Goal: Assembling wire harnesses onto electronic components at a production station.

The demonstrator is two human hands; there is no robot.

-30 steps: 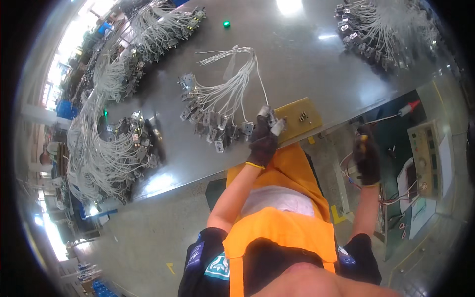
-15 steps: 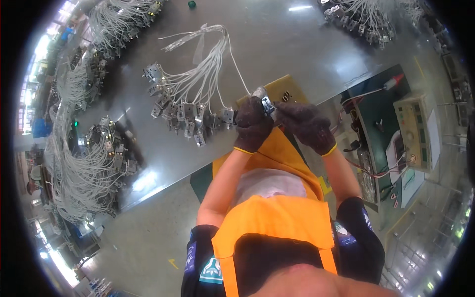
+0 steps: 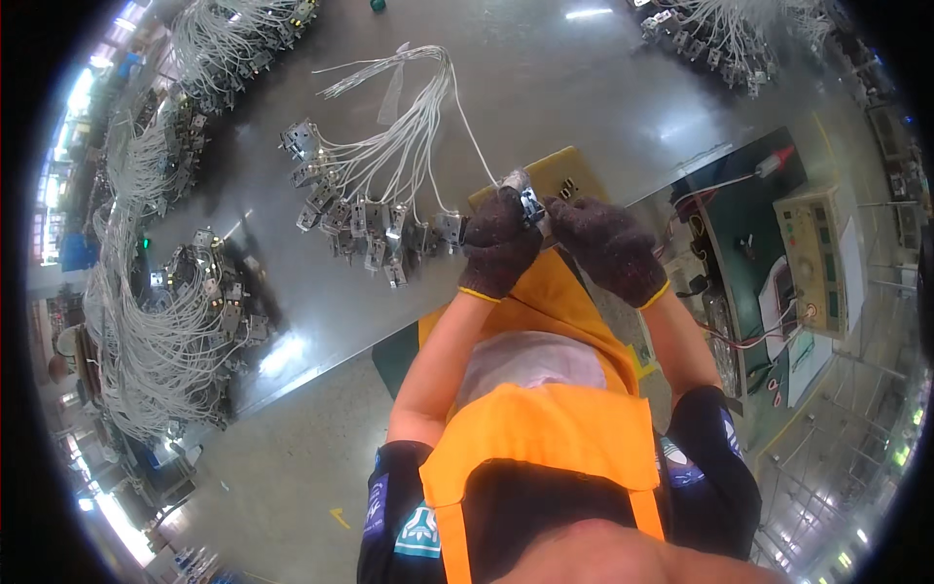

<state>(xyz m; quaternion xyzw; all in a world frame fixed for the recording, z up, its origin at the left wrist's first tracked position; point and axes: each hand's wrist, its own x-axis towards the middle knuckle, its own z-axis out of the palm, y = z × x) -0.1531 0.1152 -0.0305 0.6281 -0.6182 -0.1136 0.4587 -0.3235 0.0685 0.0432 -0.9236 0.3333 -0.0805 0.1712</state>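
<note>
The grip of the gloved left hand is clasped round a small silvery metal part, which sits at the fingertips, raised in front of the orange apron near the table's edge. The gloved right hand has its fingers bunched just beside that part; whether its grip pinches anything cannot be told, nor whether it touches the metal. Both dark gloves end in yellow hems. Right behind the hands, a yellowish-brown block lies on the table, with small brass-coloured pieces on top. A single white wire runs up from the held part to a looped bundle of white wires, whose other ends spread to a row of metal fittings left of the left hand. Off to the right, beyond the right hand, stands a beige instrument, with scissors near it. Farther off, heaped wires fill the table's left side, and another wired cluster lies at the far right
</note>
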